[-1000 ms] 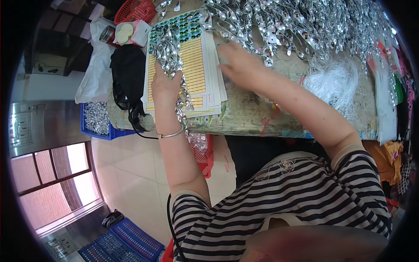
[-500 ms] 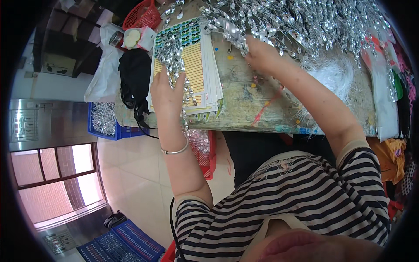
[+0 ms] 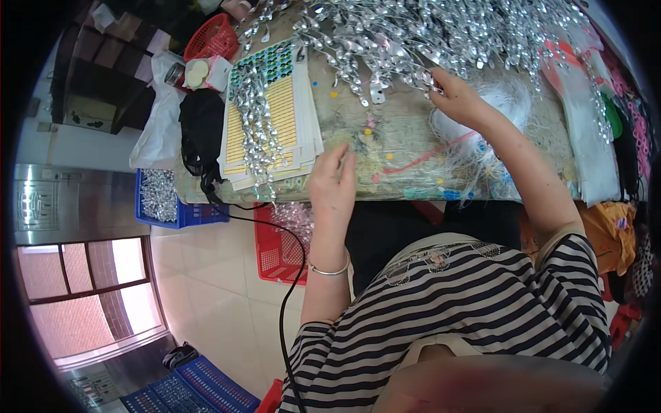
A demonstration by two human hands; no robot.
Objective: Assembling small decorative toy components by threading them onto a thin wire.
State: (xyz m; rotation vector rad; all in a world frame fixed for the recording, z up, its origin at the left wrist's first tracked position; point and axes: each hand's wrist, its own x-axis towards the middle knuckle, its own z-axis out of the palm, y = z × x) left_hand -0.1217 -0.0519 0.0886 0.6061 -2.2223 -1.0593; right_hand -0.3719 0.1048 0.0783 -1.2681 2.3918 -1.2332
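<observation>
The right hand (image 3: 460,102) has its grip pinched on a silver foil strand (image 3: 421,77) at the near fringe of the big silver heap (image 3: 441,34) that fills the far side of the worktop (image 3: 399,148). The left hand (image 3: 332,184) rests released, fingers loose, at the near edge, just beside the stack of yellow cards (image 3: 282,117) carrying a few finished strands. The strands look very light, thin and springy, easily bent and prone to snagging on neighbours, so I judge a fingertip pinch at a free end best. A red basket (image 3: 279,244) sits below the near edge.
</observation>
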